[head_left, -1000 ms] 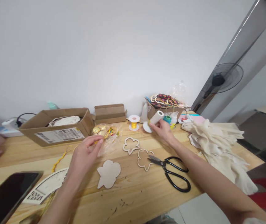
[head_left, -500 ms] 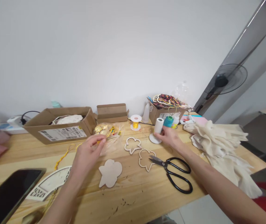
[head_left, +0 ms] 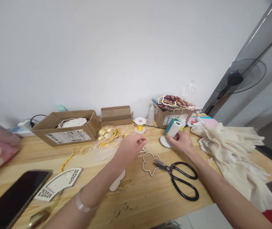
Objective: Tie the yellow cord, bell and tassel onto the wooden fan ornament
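Observation:
My right hand (head_left: 182, 143) grips a white thread spool (head_left: 174, 128) with a round base, tilted to the right in front of a teal thread spool (head_left: 170, 125). My left hand (head_left: 131, 147) is over the middle of the table, its fingers curled together; whatever they may pinch is hidden. Beneath it, a wooden flower-shaped frame (head_left: 143, 149) is mostly covered. A second flower-shaped frame (head_left: 147, 163) lies nearer, with the tip of black-handled scissors (head_left: 170, 168) over its edge. A pale flower-shaped piece (head_left: 117, 183) shows partly beside my left forearm.
At the back stand a cardboard box (head_left: 66, 135), a spool of yellow cord (head_left: 140, 127) and a filled box (head_left: 171, 114). A phone (head_left: 17, 194) and a fan-shaped wooden piece (head_left: 62, 184) lie left. Cream fabric (head_left: 231, 149) is heaped at the right.
My left hand has moved right, from beside the plastic bag to over the flower-shaped frames. In my right hand the white spool has shifted right and tipped over from upright.

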### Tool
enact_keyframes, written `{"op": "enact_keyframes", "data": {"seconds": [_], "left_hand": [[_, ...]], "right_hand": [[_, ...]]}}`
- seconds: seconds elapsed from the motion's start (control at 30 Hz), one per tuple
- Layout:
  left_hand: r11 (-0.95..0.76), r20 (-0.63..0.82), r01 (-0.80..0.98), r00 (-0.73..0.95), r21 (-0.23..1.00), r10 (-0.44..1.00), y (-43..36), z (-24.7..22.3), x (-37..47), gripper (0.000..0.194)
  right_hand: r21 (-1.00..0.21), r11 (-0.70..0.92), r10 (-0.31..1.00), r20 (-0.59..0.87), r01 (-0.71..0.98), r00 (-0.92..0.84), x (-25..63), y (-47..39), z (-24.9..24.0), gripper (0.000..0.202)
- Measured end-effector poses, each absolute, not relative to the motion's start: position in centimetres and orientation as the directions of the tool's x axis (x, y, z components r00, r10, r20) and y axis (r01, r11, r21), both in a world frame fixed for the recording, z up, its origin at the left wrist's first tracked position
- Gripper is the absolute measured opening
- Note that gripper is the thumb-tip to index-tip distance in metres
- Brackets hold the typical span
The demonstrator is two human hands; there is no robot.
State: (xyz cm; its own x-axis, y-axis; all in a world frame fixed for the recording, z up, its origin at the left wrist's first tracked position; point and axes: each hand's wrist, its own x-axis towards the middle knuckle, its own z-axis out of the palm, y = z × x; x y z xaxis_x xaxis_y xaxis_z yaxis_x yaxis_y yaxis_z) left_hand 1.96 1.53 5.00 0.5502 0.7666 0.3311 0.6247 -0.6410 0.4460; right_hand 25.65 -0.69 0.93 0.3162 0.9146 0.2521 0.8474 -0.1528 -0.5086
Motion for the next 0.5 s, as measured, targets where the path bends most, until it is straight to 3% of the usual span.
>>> {"op": "enact_keyframes", "data": {"seconds": [0.1,0.23,0.5], "left_hand": [[-0.591,0.159,0.714,0.578,0.376,0.8,3.8,3.8,7.8,0.017],[-0.512,0.128,0.787,0.501,0.343,0.856,6.3,1.7,12.0,0.017],[-0.468,0.125,0.815,0.454,0.342,0.882,7.6,0.3,12.7,0.017]], "right_hand": [[-0.568,-0.092,0.916,0.273,0.818,0.293,25.6,-1.0,0.2,0.033],[-0.59,-0.035,0.928,0.28,0.807,0.244,25.7,-1.5,0.0,0.031],[-0.577,0.004,0.943,0.273,0.816,0.189,25.4,-1.5,0.0,0.028]]}}
